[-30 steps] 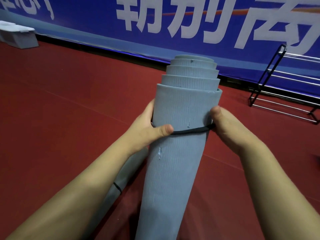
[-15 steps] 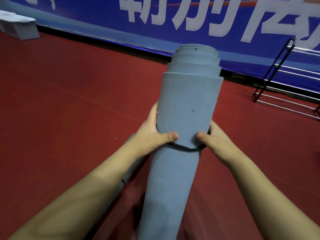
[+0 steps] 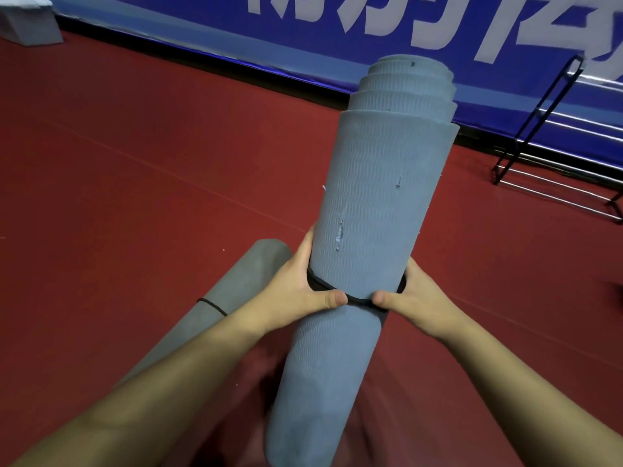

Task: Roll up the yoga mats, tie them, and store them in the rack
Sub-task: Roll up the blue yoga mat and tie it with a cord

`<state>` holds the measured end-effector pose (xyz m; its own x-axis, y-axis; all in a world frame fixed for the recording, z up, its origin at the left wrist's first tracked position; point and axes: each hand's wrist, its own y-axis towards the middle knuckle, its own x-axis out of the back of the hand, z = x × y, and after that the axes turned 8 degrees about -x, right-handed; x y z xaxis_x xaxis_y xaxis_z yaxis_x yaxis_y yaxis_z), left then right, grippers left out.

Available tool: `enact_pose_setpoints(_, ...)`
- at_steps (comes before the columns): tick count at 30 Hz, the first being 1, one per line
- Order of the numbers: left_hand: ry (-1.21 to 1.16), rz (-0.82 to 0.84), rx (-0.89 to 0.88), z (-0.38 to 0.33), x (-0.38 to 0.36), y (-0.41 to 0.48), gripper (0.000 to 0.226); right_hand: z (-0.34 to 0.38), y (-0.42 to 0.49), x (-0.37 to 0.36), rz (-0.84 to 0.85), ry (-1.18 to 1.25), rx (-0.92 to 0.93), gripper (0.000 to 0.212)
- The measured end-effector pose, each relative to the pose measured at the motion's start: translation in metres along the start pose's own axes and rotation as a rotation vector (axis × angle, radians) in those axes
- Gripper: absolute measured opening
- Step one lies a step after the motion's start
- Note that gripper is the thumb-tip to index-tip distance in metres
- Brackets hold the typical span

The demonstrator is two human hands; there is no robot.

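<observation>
Now: your left hand (image 3: 303, 294) and right hand (image 3: 416, 299) curl round the upright rolled mat (image 3: 371, 197), thumbs on its black band (image 3: 359, 301) (tie underway). Other mat (image 3: 242, 284) lies tied beside; neither in the rack (image 3: 541, 111) yet.

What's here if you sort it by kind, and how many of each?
Rolled mats: 2, held mat and floor mat
Black bands: 2
Rack: 1
White block: 1
Total: 6
</observation>
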<state>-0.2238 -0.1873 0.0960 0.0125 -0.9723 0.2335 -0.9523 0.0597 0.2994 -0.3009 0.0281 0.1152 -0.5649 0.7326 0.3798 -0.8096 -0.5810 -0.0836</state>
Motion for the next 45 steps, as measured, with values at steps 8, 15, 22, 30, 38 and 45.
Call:
enact_pose_setpoints(8,0.018,-0.104,-0.112,-0.019,0.001,0.017,0.138,0.005,-0.002,-0.004,-0.091,0.106,0.039,0.117)
enact_pose_setpoints(15,0.034,-0.072,-0.037,0.017,-0.017,-0.009,0.135,-0.016,-0.009,-0.023,-0.187,0.095,0.001,0.123)
enact_pose_setpoints(22,-0.102,-0.120,-0.016,0.025,-0.024,-0.017,0.118,-0.026,-0.013,-0.029,-0.193,0.015,0.022,0.118)
enact_pose_setpoints(30,-0.004,-0.154,-0.030,0.031,-0.025,0.004,0.096,-0.034,-0.005,-0.028,-0.338,0.088,-0.022,0.118)
enact_pose_setpoints(38,-0.036,-0.122,0.138,0.051,-0.018,0.014,0.101,-0.051,0.007,-0.058,-0.382,0.434,-0.220,0.070)
enact_pose_setpoints(45,-0.128,-0.060,0.429,0.121,-0.019,-0.035,0.066,-0.120,0.009,-0.129,-0.342,0.623,-0.632,0.078)
